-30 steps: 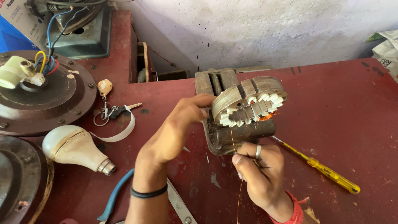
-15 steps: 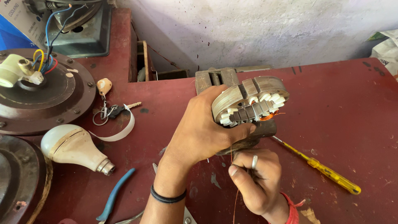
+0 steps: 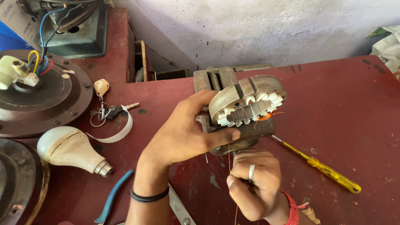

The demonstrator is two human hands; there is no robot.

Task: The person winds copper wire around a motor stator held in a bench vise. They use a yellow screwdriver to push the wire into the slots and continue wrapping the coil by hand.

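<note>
Left hand (image 3: 183, 135) clamped around stator ring (image 3: 246, 104), held on edge over red bench (image 3: 354, 104) — white slot liners tucked inside. Right hand (image 3: 252, 183) fisted, pinching copper wire (image 3: 228, 156) below.

We grip the ring-shaped stator (image 3: 246, 102) with our left hand (image 3: 183, 133), steadying it on a metal block (image 3: 216, 79) on the red table (image 3: 346, 104). Our right hand (image 3: 252, 183) pinches a thin copper wire (image 3: 228, 156) just below it. A yellow-handled screwdriver (image 3: 321, 166) lies to the right, a white bulb (image 3: 68, 148) to the left.
</note>
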